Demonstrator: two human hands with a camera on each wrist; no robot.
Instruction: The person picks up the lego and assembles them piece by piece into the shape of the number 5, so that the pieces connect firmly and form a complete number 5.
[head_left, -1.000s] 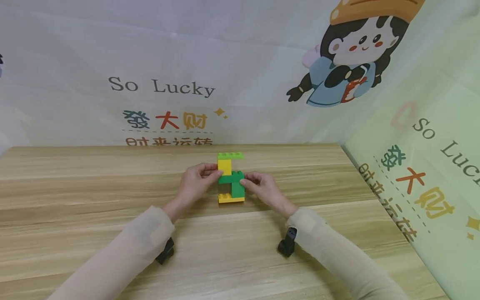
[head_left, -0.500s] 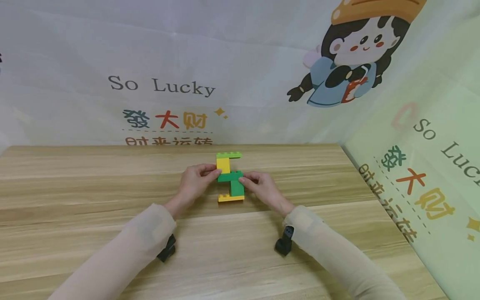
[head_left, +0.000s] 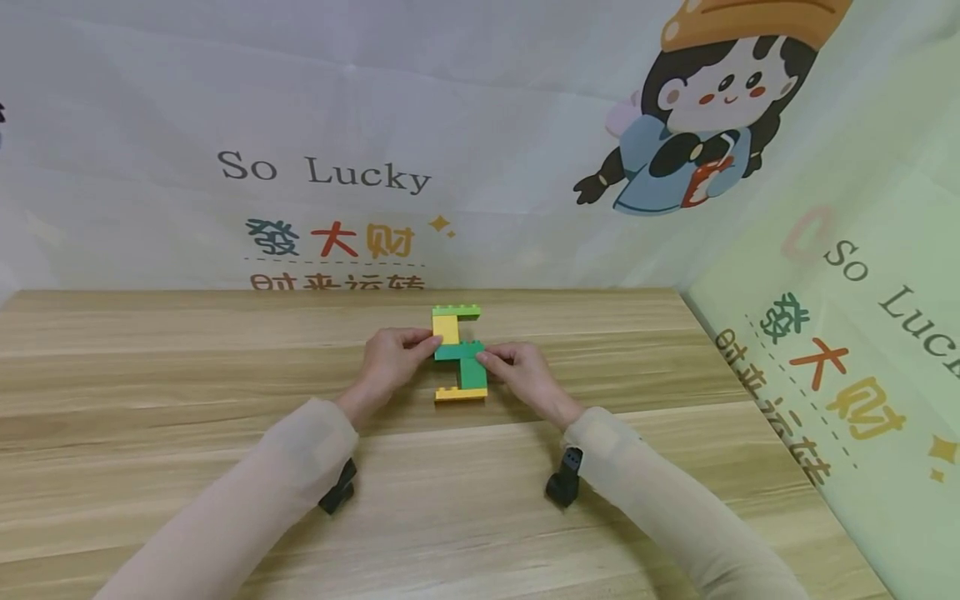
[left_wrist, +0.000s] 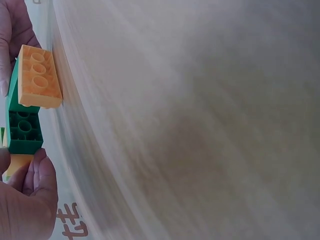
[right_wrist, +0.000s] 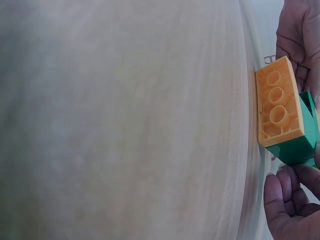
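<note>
In the head view, a stack of toy building bricks [head_left: 472, 372] stands between my two hands. Its top is a light green plate [head_left: 456, 310] on a yellow brick [head_left: 446, 328]. Below come a green plate [head_left: 450, 352], a green brick and a yellow-orange plate [head_left: 460, 394]. My left hand [head_left: 390, 362] pinches the stack's left side, around the yellow brick and green plate. With thumb and fingers, my right hand [head_left: 525, 375] grips its right side at the green pieces. Both wrist views show the hollow underside of the orange plate [left_wrist: 39, 75] [right_wrist: 278, 102], so the stack is lifted or tilted.
A wood-grain table [head_left: 450, 500] lies under the hands. Behind it hangs a printed cloth [head_left: 337, 100] with lettering and a cartoon figure, and another printed cloth panel [head_left: 885, 250] borders the right side. Black wrist cameras [head_left: 564, 478] hang below both cuffs.
The stack has shifted slightly left and tipped a little, showing less of the bottom plate's top. Both hands keep their hold, and the right forearm has moved slightly left.
</note>
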